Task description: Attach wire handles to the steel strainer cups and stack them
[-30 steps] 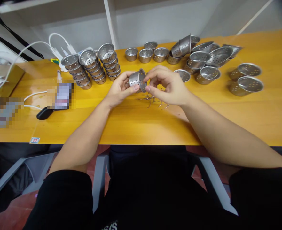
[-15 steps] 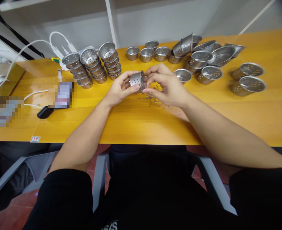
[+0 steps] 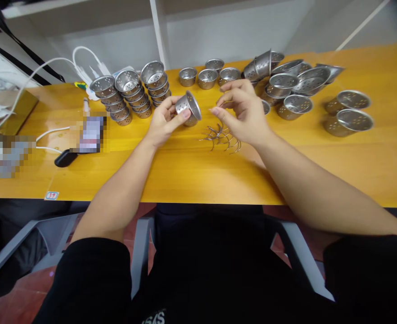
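My left hand (image 3: 166,120) is closed around a small perforated metal strainer cup (image 3: 189,109), tilted with its rim toward the right. Just right of the cup, my right hand (image 3: 242,110) hovers with its fingers bent and apart, and nothing shows between them. Beneath the right hand lies a loose pile of thin curved metal wires (image 3: 220,135) on the yellow table (image 3: 191,175). The inside of the held cup is mostly turned out of view.
At the left stand stacks of strainer cups (image 3: 127,83), near a phone (image 3: 92,135) and white cables. More loose cups (image 3: 208,78) stand along the back. A heap of cups and wider strainers (image 3: 309,81) is at the right, with two cups (image 3: 349,122) beyond it.
My right hand has drawn back from the strainer cup and its fingers have spread. My left hand has tilted the cup and shifted it slightly left. More of the wire pile shows.
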`<state>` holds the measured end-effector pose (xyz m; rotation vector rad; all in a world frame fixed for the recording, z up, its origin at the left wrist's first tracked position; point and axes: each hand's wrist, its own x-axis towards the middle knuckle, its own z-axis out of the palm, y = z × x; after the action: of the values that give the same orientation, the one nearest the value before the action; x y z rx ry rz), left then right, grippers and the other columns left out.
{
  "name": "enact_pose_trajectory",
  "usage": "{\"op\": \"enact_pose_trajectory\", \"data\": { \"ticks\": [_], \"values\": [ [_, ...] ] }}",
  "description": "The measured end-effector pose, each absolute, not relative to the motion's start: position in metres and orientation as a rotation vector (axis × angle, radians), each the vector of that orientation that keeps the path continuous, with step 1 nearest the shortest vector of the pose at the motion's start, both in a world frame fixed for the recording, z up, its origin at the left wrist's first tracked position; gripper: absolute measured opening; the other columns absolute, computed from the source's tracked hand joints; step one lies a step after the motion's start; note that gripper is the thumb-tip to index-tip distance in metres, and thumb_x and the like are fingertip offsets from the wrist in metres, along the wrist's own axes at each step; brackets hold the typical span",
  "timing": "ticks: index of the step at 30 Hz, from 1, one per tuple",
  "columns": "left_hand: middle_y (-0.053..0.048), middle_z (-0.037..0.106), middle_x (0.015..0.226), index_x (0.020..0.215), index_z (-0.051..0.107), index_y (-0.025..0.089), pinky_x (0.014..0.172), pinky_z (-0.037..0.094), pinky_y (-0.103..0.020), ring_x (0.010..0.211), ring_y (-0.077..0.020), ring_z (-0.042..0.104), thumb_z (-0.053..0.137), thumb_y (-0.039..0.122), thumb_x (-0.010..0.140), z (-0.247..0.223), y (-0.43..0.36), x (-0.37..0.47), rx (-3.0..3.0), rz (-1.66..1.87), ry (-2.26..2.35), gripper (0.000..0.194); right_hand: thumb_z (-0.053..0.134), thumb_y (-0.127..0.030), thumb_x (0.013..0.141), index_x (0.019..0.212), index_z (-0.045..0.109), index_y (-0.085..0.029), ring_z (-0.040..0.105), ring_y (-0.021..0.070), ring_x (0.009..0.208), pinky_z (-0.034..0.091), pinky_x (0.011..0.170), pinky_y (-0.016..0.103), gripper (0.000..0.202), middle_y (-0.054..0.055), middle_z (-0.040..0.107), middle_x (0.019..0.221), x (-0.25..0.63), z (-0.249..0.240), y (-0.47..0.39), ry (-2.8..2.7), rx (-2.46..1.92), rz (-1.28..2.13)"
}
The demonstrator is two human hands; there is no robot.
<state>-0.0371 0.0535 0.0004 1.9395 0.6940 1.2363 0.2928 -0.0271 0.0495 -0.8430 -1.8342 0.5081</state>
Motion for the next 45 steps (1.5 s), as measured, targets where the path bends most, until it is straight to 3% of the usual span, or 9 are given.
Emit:
{"op": "enact_pose_trajectory", "data": {
  "ticks": [6, 11, 15, 18, 23, 30, 36, 41, 45],
  "values": [
    [-0.015, 0.078, 0.164, 0.169, 0.054, 0.036, 0.153, 0.057, -0.074, 0.174, -0.0483, 0.075, 0.101, 0.117, 0.073, -0.042, 0.102, -0.051, 1.868, 1.447, 0.841, 0.134, 0.087, -0.088, 0.111, 0.112, 0.093, -0.030, 0.083, 0.0441, 0.128, 0.070, 0.125, 0.073, 0.059, 0.019, 0.083, 0.138, 0.308, 0.043, -0.023, -2.372, -0.780, 0.635],
    [-0.019, 0.064, 0.191, 0.184, 0.046, 0.041, 0.156, 0.055, -0.068, 0.185, -0.0486, 0.065, 0.100, 0.115, 0.077, -0.050, 0.096, -0.048, 1.983, 1.300, 0.918, 0.142, 0.088, -0.072, 0.113, 0.125, 0.094, -0.029, 0.084, 0.0443, 0.124, 0.069, 0.123, 0.071, 0.045, 0.019, 0.086, 0.137, 0.303, 0.038, -0.020, -2.430, -0.842, 0.570],
    [-0.021, 0.066, 0.190, 0.179, 0.055, 0.032, 0.159, 0.051, -0.068, 0.185, -0.0491, 0.064, 0.098, 0.115, 0.081, -0.051, 0.093, -0.039, 2.054, 1.244, 0.957, 0.135, 0.082, -0.076, 0.117, 0.140, 0.093, -0.027, 0.085, 0.0490, 0.137, 0.068, 0.131, 0.074, 0.055, 0.021, 0.088, 0.143, 0.299, 0.037, -0.020, -2.295, -0.946, 0.464],
    [-0.022, 0.068, 0.188, 0.177, 0.054, 0.031, 0.161, 0.049, -0.068, 0.185, -0.0470, 0.066, 0.098, 0.110, 0.087, -0.055, 0.097, -0.035, 2.062, 1.249, 0.965, 0.128, 0.077, -0.083, 0.118, 0.164, 0.086, -0.023, 0.083, 0.0526, 0.153, 0.063, 0.141, 0.078, 0.076, 0.024, 0.087, 0.161, 0.293, 0.036, -0.022, -2.227, -0.988, 0.437],
    [-0.022, 0.069, 0.188, 0.181, 0.049, 0.032, 0.161, 0.049, -0.070, 0.185, -0.0445, 0.066, 0.097, 0.096, 0.098, -0.062, 0.098, -0.032, 2.066, 1.156, 0.908, 0.115, 0.080, -0.083, 0.116, 0.202, 0.054, -0.026, 0.064, 0.0503, 0.185, 0.052, 0.156, 0.077, 0.107, 0.019, 0.060, 0.204, 0.284, 0.036, -0.024, -2.249, -0.903, 0.574],
    [-0.022, 0.070, 0.186, 0.177, 0.050, 0.029, 0.159, 0.051, -0.068, 0.180, -0.0429, 0.070, 0.098, 0.084, 0.104, -0.049, 0.080, -0.023, 2.047, 1.115, 0.935, 0.103, 0.080, -0.073, 0.117, 0.201, 0.061, -0.024, 0.063, 0.0531, 0.185, 0.047, 0.158, 0.081, 0.098, 0.019, 0.063, 0.202, 0.287, 0.037, -0.023, -2.301, -0.951, 0.551],
    [-0.022, 0.080, 0.171, 0.161, 0.069, 0.025, 0.158, 0.052, -0.070, 0.168, -0.0462, 0.076, 0.100, 0.088, 0.101, -0.027, 0.061, -0.024, 2.060, 1.082, 1.131, 0.092, 0.085, -0.077, 0.116, 0.200, 0.064, -0.027, 0.065, 0.0546, 0.183, 0.047, 0.158, 0.080, 0.101, 0.019, 0.066, 0.199, 0.289, 0.035, -0.021, -2.286, -0.943, 0.572],
    [-0.023, 0.077, 0.177, 0.166, 0.066, 0.027, 0.161, 0.046, -0.076, 0.175, -0.0498, 0.071, 0.105, 0.096, 0.091, -0.039, 0.076, -0.027, 2.023, 1.062, 1.045, 0.109, 0.079, -0.078, 0.119, 0.197, 0.065, -0.025, 0.066, 0.0520, 0.182, 0.050, 0.157, 0.078, 0.096, 0.019, 0.067, 0.198, 0.285, 0.031, -0.021, -2.285, -0.914, 0.509],
    [-0.029, 0.049, 0.206, 0.189, 0.047, 0.027, 0.168, 0.034, -0.077, 0.198, -0.0548, 0.046, 0.113, 0.088, 0.086, -0.046, 0.076, -0.027, 2.009, 1.054, 1.011, 0.137, 0.081, -0.072, 0.120, 0.182, 0.076, -0.030, 0.074, 0.0544, 0.169, 0.057, 0.150, 0.082, 0.075, 0.019, 0.076, 0.185, 0.301, 0.052, -0.025, -2.173, -1.061, 0.339]
  ]
}}
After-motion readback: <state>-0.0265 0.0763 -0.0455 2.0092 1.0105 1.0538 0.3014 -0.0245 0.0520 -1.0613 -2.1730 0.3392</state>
